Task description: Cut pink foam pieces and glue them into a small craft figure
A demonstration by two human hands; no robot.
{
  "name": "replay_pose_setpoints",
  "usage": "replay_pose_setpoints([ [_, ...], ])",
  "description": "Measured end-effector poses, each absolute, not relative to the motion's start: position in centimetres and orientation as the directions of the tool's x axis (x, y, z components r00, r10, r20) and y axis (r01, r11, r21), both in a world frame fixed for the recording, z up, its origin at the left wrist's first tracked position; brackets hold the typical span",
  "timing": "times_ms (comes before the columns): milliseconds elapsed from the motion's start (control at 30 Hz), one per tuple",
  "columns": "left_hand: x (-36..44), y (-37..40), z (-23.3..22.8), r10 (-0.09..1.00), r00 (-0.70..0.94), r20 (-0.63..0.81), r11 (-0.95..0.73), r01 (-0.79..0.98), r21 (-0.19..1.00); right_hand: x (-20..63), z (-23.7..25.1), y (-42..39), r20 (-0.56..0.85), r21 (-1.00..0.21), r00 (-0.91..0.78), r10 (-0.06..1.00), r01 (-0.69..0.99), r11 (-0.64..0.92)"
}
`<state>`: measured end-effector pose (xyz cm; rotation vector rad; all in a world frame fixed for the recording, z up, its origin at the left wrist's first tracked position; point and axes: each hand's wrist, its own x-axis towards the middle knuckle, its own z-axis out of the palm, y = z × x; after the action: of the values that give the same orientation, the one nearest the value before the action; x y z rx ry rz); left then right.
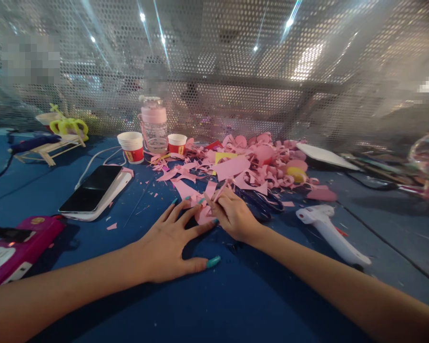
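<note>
My left hand (173, 238) lies flat with its fingers spread, its fingertips pressing on a piece of pink paper (182, 189). Close beside it, my right hand (234, 214) is closed in a writing grip over the same paper. A slim pinkish pen (219, 191) shows between its fingers; the tip is hard to make out. Just behind the right hand lie dark blue scissors handles (271, 202), partly covered. A large heap of pink paper scraps (264, 164), with strips, curls and rounded cut shapes, spreads beyond both hands.
A phone (93, 188) rests on a white device at left, near a magenta power strip (25, 245). Paper cups (131, 147) and a bottle (154, 128) stand behind. A white glue gun (332, 233) lies right, near a black cable (389, 243). Perforated metal (236, 95) closes the back.
</note>
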<state>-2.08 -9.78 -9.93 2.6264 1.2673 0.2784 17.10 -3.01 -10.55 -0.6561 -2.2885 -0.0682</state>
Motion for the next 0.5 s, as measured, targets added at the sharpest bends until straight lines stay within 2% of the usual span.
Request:
replay_pose_setpoints([
  [200,-2.11,-9.76,-10.02,0.788,0.611,0.073,-0.607,0.75,0.263,17.15,-10.51,-3.08,0.668,-0.155,-0.6,0.44,0.466,0.871],
  [400,-2.1,-9.78,-10.01,0.788,0.61,0.082,-0.607,0.75,0.262,17.08,-10.03,-3.4,0.75,-0.178,-0.51,0.421,0.458,0.871],
  [500,-2.11,-9.78,-10.02,0.787,0.611,0.087,-0.609,0.746,0.27,16.98,-10.06,-3.3,0.723,-0.191,-0.531,0.442,0.462,0.866],
])
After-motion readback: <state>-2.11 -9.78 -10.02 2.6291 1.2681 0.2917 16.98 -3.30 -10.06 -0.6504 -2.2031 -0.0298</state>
